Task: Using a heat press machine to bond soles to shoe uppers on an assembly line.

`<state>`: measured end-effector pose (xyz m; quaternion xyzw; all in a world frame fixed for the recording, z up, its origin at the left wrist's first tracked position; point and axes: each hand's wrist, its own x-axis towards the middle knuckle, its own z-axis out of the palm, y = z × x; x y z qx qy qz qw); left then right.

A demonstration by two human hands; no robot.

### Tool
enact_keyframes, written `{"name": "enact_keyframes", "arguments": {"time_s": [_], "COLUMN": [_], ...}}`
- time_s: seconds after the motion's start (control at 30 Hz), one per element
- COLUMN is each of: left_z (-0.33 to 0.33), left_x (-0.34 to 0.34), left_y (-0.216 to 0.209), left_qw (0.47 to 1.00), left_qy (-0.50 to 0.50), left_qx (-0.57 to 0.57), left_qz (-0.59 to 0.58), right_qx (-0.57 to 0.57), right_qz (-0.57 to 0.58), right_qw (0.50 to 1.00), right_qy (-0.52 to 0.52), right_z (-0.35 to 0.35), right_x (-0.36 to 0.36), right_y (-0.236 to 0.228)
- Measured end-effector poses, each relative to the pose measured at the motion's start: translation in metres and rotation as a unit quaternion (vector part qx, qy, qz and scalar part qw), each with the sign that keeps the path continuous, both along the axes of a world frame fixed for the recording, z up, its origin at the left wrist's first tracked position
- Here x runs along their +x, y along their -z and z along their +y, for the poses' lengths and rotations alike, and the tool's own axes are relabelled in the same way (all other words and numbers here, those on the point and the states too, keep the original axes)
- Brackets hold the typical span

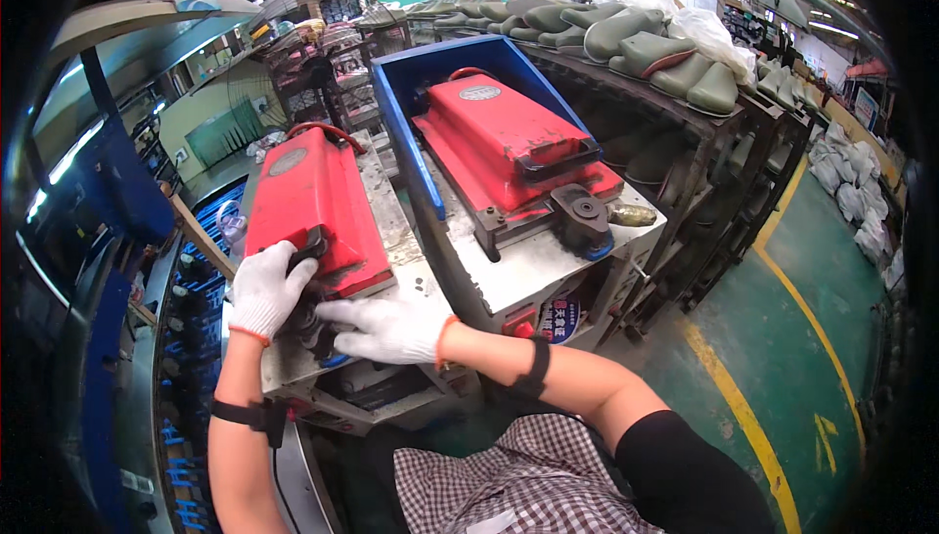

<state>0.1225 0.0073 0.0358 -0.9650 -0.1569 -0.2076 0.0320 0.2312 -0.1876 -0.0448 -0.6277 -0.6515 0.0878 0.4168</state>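
Note:
My left hand [264, 291], in a white knit glove with an orange cuff, is closed round the black handle [313, 242] at the front of a red machine cover [315, 197]. Beside it, my right hand [386, 329], gloved alike, reaches in from the right with its fingers stretched out. Its fingertips are close to a dark metal part [315, 331] at the machine's front; whether they touch it is hard to make out. On the right stands a second machine with a red cover [494, 128], a black handle [558, 159] and a dark clamp-like block [584, 216] in front.
A blue metal guard [406, 138] surrounds the right machine. Behind and right, a dark rack [685, 109] carries many olive-green boots [626, 33]. Blue pegs [181, 461] line a rack at left. Yellow lines [738, 407] mark the green floor; white bags [849, 167] lie farther right.

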Motion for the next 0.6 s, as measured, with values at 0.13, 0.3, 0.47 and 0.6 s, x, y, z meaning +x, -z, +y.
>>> {"name": "enact_keyframes", "arguments": {"time_s": [0.13,0.3,0.47,0.6], "left_z": [0.011,0.017,0.031,0.023], "left_x": [0.019,0.037,0.031,0.03], "left_y": [-0.021,-0.022,-0.009,-0.013], "left_qw": [0.93,0.893,0.943,0.953], "left_qy": [-0.06,-0.033,-0.033,-0.029], "left_qx": [-0.332,-0.413,-0.299,-0.272], "left_qz": [0.144,0.176,0.141,0.13], "right_qx": [-0.133,-0.187,-0.169,-0.171], "right_qz": [0.189,0.411,0.42,0.427], "right_qw": [0.97,0.881,0.882,0.88], "right_qy": [-0.08,-0.142,-0.131,-0.114], "right_z": [0.018,0.022,0.019,0.018], "right_x": [-0.015,0.001,-0.009,-0.009], "right_y": [-0.022,-0.003,-0.008,-0.006]}}
